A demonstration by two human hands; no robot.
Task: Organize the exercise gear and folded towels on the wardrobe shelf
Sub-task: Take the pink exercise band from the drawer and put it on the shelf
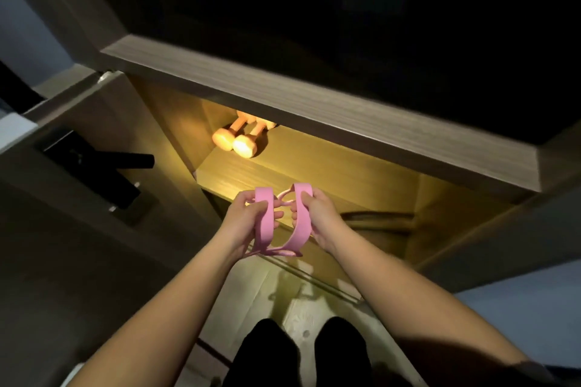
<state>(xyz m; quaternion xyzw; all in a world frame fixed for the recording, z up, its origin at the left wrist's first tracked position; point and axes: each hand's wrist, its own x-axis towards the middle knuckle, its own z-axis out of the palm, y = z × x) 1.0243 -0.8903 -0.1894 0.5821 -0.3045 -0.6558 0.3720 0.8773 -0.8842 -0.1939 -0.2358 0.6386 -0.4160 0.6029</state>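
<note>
Right now both my hands are up in front of the wardrobe, each curled round the pink resistance band (pixel 298 236): my left hand (pixel 243 217) pinches one flat strap with thumb and fingers, my right hand (pixel 320 214) grips the other, and the rest of the band hangs in a loop between and below them. I hold it just at the front edge of the lit shelf (pixel 330 166), above it and not touching the wood. Far back on the left of that shelf lie two dumbbells (pixel 243 146) side by side, ends towards me. The thick board above (pixel 283 94) juts out over the shelf and hides the dumbbells' far ends and the shelf's back. To my left stands the open door (pixel 78 214) with its black handle (pixel 125 160), and my black-clad legs (pixel 298 352) show below on the pale floor
</note>
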